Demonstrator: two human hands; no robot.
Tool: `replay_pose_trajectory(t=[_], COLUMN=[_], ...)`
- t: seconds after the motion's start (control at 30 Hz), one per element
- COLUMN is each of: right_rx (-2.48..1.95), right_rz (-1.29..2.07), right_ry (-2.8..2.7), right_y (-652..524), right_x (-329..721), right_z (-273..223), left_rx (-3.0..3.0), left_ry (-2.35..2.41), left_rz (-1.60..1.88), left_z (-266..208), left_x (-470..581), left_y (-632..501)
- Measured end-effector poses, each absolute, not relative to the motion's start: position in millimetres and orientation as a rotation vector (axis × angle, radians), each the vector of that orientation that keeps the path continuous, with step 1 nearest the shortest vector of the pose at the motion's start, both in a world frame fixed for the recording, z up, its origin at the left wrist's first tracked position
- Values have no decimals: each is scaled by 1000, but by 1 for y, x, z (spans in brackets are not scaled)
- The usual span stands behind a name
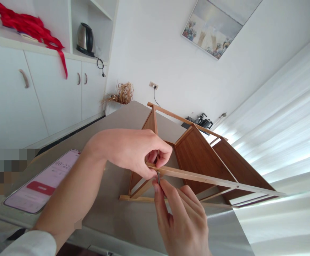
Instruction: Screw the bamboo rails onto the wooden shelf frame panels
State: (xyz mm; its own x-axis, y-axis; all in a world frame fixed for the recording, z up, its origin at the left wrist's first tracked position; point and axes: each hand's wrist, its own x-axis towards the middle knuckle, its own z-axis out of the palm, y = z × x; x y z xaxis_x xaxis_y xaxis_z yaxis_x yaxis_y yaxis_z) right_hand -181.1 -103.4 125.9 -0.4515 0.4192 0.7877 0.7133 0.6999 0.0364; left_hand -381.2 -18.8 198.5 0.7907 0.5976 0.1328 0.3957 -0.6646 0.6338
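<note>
A wooden shelf frame [197,175] with brown panels lies on its side on the table. My left hand [133,149] is closed around the near end of its upper rail, thumb below and fingers curled over the top. Just under that grip, my right hand [181,213] pinches a small metal screw [158,176] between thumb and fingertips. The screw points up at the rail, its upper end at the wood by my left thumb. How deep it sits in the hole cannot be made out.
A phone [44,181] showing a timer lies left on the grey table [112,122]. Behind stand white cabinets [53,92] with a kettle [85,38] and red cloth [29,26]. Dried plants [124,93] sit past the table's far edge; a white curtain [290,117] hangs right.
</note>
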Motion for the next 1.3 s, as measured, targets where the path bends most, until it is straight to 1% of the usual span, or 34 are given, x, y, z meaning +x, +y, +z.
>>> replay_pose_trajectory(t=[0.23, 0.57, 1.03, 1.3], right_rx=[-821, -805, -694, -671], right_rz=[-623, -675, -1033, -954], right_ry=[-2067, -2234, -2413, -2435], right_y=[-108, -107, -112, -108], right_x=[-183, -170, -163, -162], right_z=[119, 128, 162, 160], left_rx=[2389, 2392, 2397, 2393], left_ry=[727, 719, 724, 731], left_rz=[445, 453, 453, 445], left_z=[198, 197, 196, 197], left_x=[-382, -382, -382, -382], left_y=[-19, -18, -17, -19])
